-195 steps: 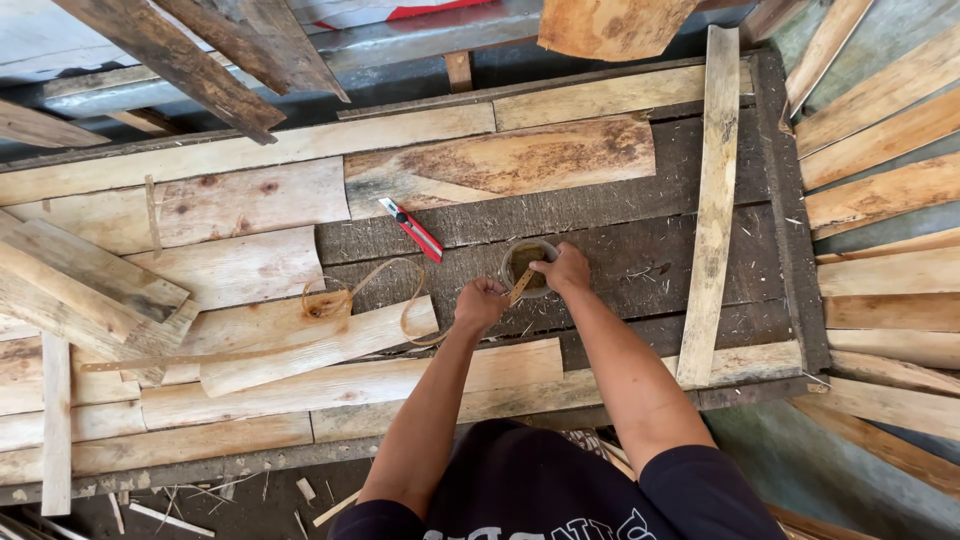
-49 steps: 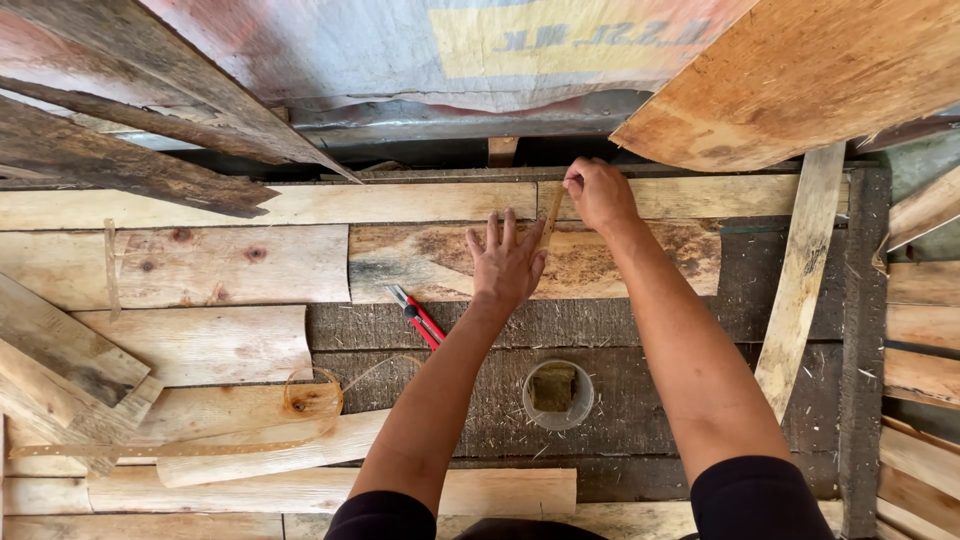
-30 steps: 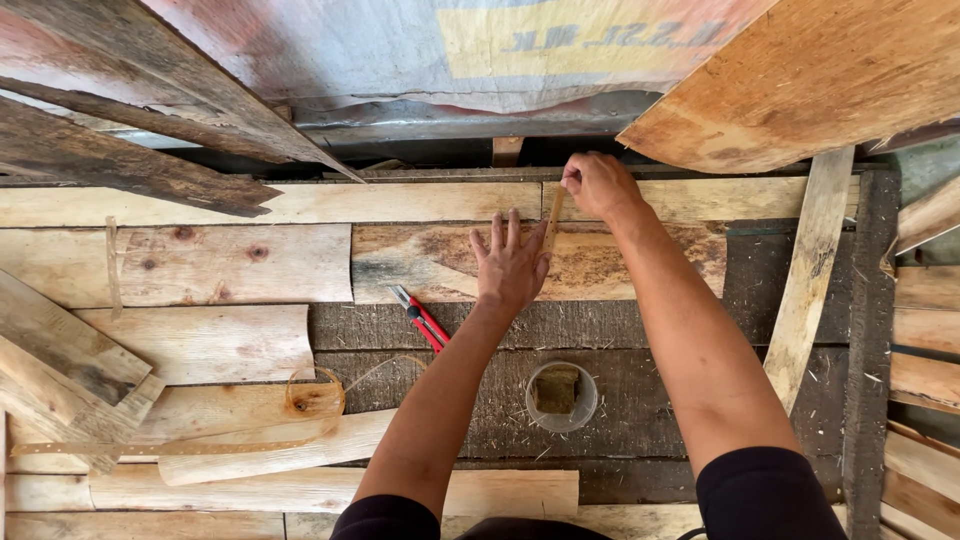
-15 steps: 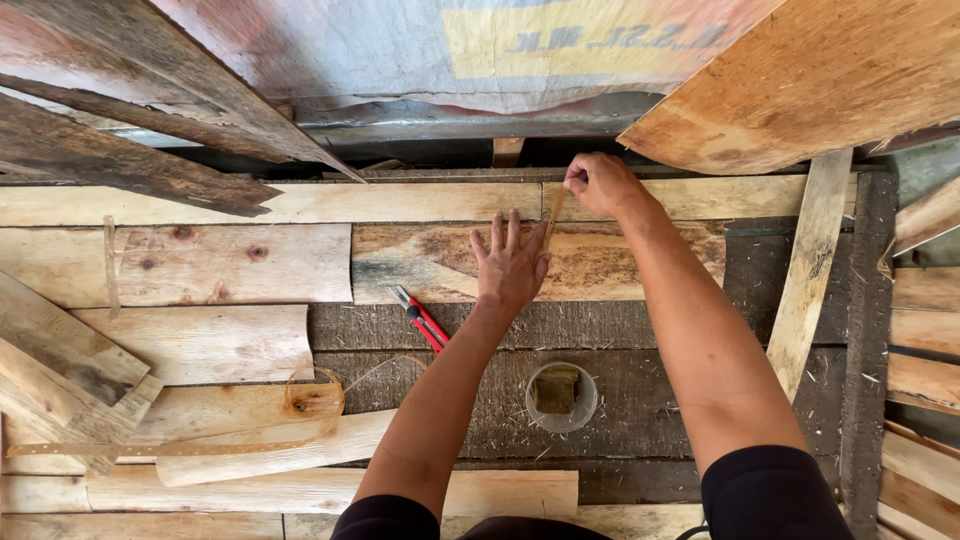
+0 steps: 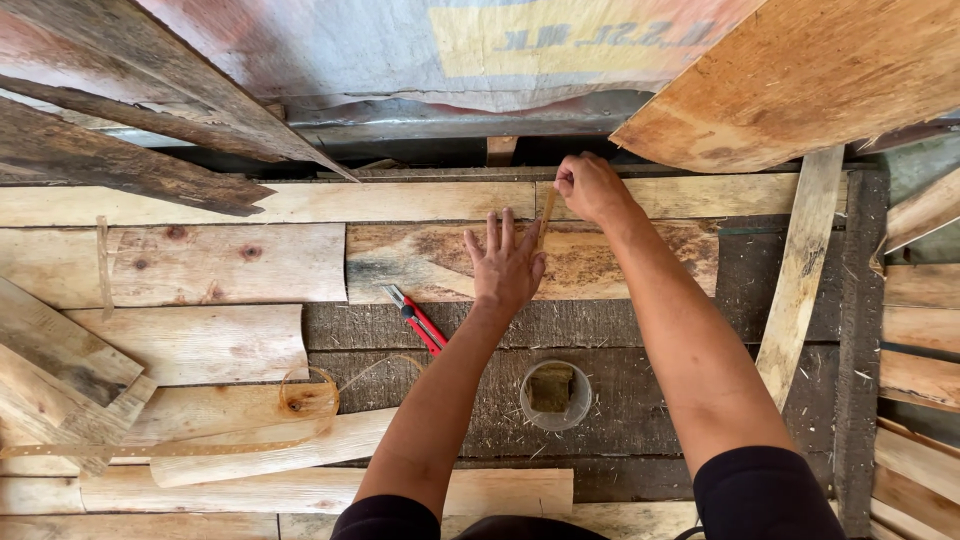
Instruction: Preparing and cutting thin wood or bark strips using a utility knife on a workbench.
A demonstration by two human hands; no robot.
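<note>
While the dark sleeves sit at the bottom edge of my view, nearest me lies a long pale wooden slat (image 5: 330,490), and just beyond it a small round clear cup with a brownish block inside (image 5: 555,394) stands on the dark weathered plank bench (image 5: 650,340). A red-handled cutter (image 5: 417,320) lies a little farther on, to the left of my left forearm. My left hand (image 5: 505,265) is spread flat, fingers apart, palm down on the mottled brown-and-grey board (image 5: 600,262). Just beside its fingertips runs a thin pale strip, perhaps a ruler or tape (image 5: 546,215), standing along the board; I cannot tell whether the left hand touches it. Farther still, my right hand (image 5: 590,186) is closed in a pinch on the strip's upper end, over the long light plank (image 5: 300,203). Behind that leans a large curved slab of tan wood (image 5: 790,80).
</note>
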